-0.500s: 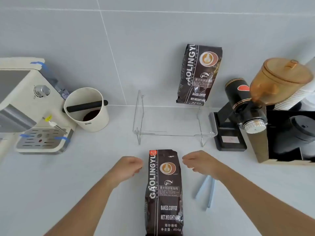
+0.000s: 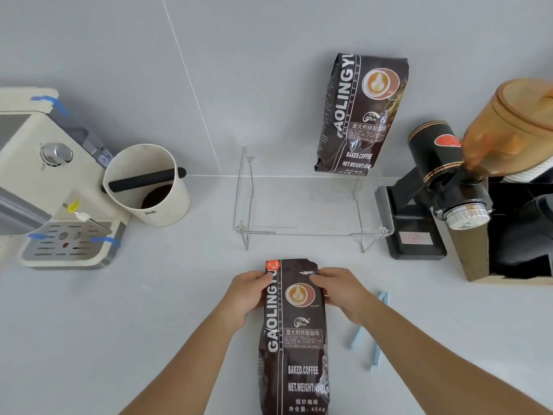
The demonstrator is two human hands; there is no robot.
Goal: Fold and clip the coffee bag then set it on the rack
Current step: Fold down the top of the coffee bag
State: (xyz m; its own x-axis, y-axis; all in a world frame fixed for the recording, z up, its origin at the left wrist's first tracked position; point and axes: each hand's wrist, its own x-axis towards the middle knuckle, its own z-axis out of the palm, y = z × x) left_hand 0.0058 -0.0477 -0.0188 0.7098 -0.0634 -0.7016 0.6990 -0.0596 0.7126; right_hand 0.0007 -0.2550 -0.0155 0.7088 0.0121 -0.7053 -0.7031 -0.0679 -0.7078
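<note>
A dark brown coffee bag (image 2: 294, 339) lies flat on the white counter in front of me, its torn top end pointing away. My left hand (image 2: 247, 295) grips the bag's upper left edge, and my right hand (image 2: 338, 290) grips its upper right edge. A pale blue bag clip (image 2: 374, 333) lies open on the counter just right of my right forearm. The clear acrylic rack (image 2: 311, 232) stands beyond the bag, with a second upright coffee bag (image 2: 362, 115) at its back right.
An espresso machine (image 2: 45, 181) fills the left side, with a cream knock box (image 2: 146, 187) beside it. A black grinder (image 2: 443, 187) with an amber hopper and a box of cups stand at the right.
Both hands have closed in from either side and taken hold of the bag's top edges. The view has also come closer to the counter.
</note>
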